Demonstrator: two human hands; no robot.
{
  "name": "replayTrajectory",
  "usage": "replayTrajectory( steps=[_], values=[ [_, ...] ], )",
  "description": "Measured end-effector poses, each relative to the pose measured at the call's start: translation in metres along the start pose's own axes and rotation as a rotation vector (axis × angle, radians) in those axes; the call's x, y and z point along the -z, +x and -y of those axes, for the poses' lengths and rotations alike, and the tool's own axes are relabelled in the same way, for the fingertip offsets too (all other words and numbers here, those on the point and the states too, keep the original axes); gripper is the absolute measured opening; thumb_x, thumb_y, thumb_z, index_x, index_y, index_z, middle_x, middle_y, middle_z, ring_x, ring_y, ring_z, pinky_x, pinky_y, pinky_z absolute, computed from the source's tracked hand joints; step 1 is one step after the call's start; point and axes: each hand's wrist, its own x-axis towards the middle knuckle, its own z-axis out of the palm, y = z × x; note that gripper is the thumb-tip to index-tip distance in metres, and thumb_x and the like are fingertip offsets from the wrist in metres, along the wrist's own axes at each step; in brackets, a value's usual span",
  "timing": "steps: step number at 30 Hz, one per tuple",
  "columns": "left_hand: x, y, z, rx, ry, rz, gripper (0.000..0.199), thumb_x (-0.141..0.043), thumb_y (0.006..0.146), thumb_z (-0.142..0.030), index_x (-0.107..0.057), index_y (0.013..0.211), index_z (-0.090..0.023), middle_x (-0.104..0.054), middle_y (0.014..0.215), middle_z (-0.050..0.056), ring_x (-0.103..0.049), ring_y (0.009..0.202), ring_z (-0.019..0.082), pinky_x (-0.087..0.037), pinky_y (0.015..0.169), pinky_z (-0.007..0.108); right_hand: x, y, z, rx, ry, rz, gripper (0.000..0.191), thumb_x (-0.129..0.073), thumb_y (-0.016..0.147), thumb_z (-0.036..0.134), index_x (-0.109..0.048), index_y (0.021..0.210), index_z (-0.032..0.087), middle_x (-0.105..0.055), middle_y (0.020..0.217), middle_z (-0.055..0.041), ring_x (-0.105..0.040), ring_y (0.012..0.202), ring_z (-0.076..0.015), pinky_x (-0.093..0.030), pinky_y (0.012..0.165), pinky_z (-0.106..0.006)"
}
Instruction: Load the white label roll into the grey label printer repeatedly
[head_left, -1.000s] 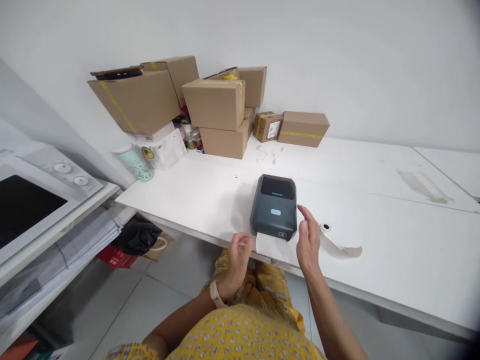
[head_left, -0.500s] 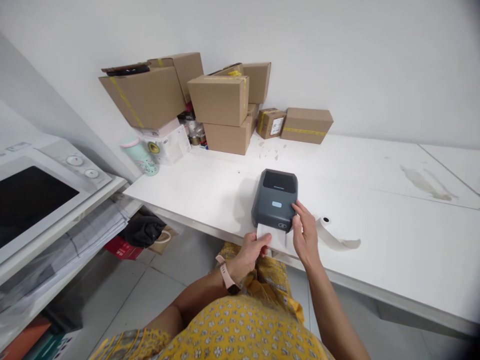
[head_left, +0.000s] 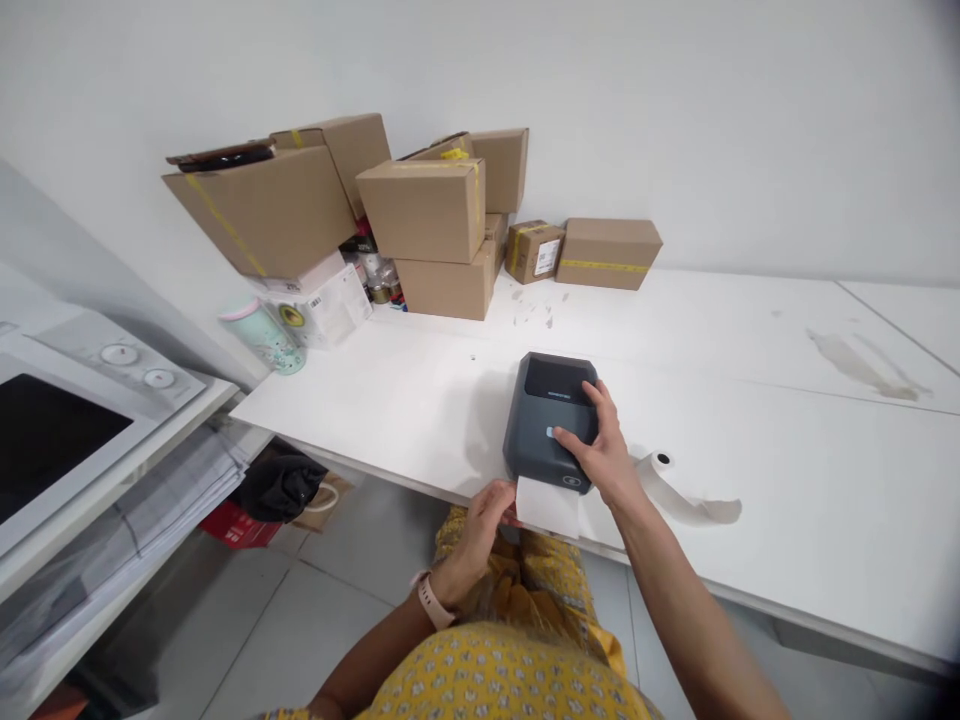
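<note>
At the front edge of the counter [head_left: 810, 480], the left hand [head_left: 480, 530] meets the paper strip [head_left: 547, 508], its grip unclear; a sideways tug could skew it. Just behind, the right hand [head_left: 606, 455] spreads over the printer [head_left: 529, 435], thumb at its button [head_left: 550, 432]; uneven pressing could shift it.

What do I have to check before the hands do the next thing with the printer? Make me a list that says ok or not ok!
1. Printer sitting flat on the table: ok.
2. Paper sticking out of the printer's front: ok.
3. Right hand on the printer, thumb at the pale button: ok.
4. Button pressed down: cannot tell.
5. Left hand gripping the paper: cannot tell; its fingertips are at the paper's left edge.
6. Small white roll wound up neatly: not ok, its loose end trails across the table.
</note>
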Motion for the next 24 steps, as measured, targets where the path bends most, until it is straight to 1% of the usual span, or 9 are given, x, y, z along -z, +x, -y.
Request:
replayTrajectory(
  steps=[3,6,9,11,13,15,18,21,24],
  values=[
    [0.008,0.008,0.001,-0.072,0.023,-0.118,0.03,-0.05,0.091,-0.048,-0.063,0.092,-0.021,-0.066,0.095,0.005,-0.062,0.087,0.018,-0.052,0.081,0.031,0.0,0.0,0.005,-0.032,0.012,-0.001,0.081,-0.07,0.078,0.044,-0.037,0.149,0.026,-0.02,0.164,-0.0135,-0.021,0.15,-0.0322,-0.023,0.12,-0.056],
    [0.009,0.018,-0.001,-0.16,0.116,-0.243,0.032,-0.052,0.092,-0.047,-0.06,0.114,-0.025,-0.064,0.122,0.006,-0.06,0.112,0.021,-0.049,0.097,0.034,0.004,-0.002,0.009,-0.048,0.038,0.015,0.086,-0.072,0.077,0.047,-0.034,0.151,0.025,-0.016,0.165,-0.0128,-0.017,0.152,-0.032,-0.018,0.122,-0.056],
    [0.005,0.025,-0.01,-0.228,0.15,-0.166,0.05,-0.047,0.095,-0.051,-0.046,0.141,-0.03,-0.044,0.153,0.004,-0.042,0.141,0.023,-0.038,0.114,0.037,0.011,-0.012,0.007,-0.127,0.191,0.063,0.092,-0.068,0.08,0.054,-0.021,0.156,0.031,-0.016,0.166,-0.0079,-0.021,0.151,-0.0285,-0.024,0.122,-0.052],
    [0.001,0.03,-0.016,-0.221,0.161,-0.096,0.057,-0.042,0.097,-0.054,-0.037,0.149,-0.031,-0.032,0.161,0.002,-0.029,0.149,0.023,-0.03,0.121,0.038,0.013,-0.026,0.003,-0.225,0.303,0.053,0.085,-0.058,0.087,0.06,-0.017,0.157,0.034,-0.017,0.166,-0.0029,-0.023,0.151,-0.0241,-0.025,0.123,-0.046],
    [-0.001,0.034,-0.019,-0.208,0.17,-0.057,0.06,-0.04,0.097,-0.056,-0.035,0.151,-0.03,-0.026,0.164,0.0,-0.022,0.152,0.022,-0.022,0.125,0.038,0.011,-0.04,-0.002,-0.291,0.359,0.007,0.074,-0.044,0.093,0.064,-0.02,0.156,0.035,-0.018,0.166,0.0014,-0.019,0.152,-0.0212,-0.02,0.125,-0.044],
    [-0.003,0.037,-0.019,-0.215,0.162,-0.047,0.062,-0.039,0.097,-0.057,-0.034,0.152,-0.028,-0.024,0.164,0.0,-0.019,0.153,0.022,-0.017,0.127,0.038,0.007,-0.051,-0.007,-0.292,0.381,-0.023,0.07,-0.034,0.094,0.067,-0.022,0.156,0.036,-0.018,0.166,0.005,-0.015,0.153,-0.0208,-0.014,0.126,-0.046],
    [-0.004,0.039,-0.02,-0.252,0.132,-0.049,0.062,-0.038,0.098,-0.057,-0.034,0.153,-0.027,-0.024,0.164,0.0,-0.019,0.152,0.022,-0.018,0.127,0.039,0.003,-0.053,-0.009,-0.248,0.412,-0.012,0.069,-0.027,0.095,0.069,-0.02,0.156,0.039,-0.019,0.165,0.009,-0.017,0.153,-0.0212,-0.014,0.126,-0.05],
    [-0.005,0.043,-0.033,-0.321,0.116,-0.051,0.06,-0.039,0.098,-0.056,-0.039,0.15,-0.027,-0.03,0.162,0.0,-0.023,0.151,0.024,-0.021,0.126,0.04,0.009,-0.039,-0.003,-0.203,0.418,0.005,0.067,-0.024,0.095,0.069,-0.022,0.155,0.04,-0.022,0.164,0.01,-0.018,0.153,-0.0198,-0.014,0.126,-0.048],
    [-0.006,0.059,-0.059,-0.442,0.061,-0.049,0.056,-0.04,0.098,-0.054,-0.045,0.146,-0.026,-0.041,0.157,0.003,-0.033,0.147,0.024,-0.027,0.123,0.04,0.022,-0.01,0.012,-0.146,0.395,-0.012,0.068,-0.019,0.096,0.069,-0.022,0.156,0.037,-0.022,0.165,0.0064,-0.017,0.153,-0.0193,-0.012,0.126,-0.046]
  ],
)
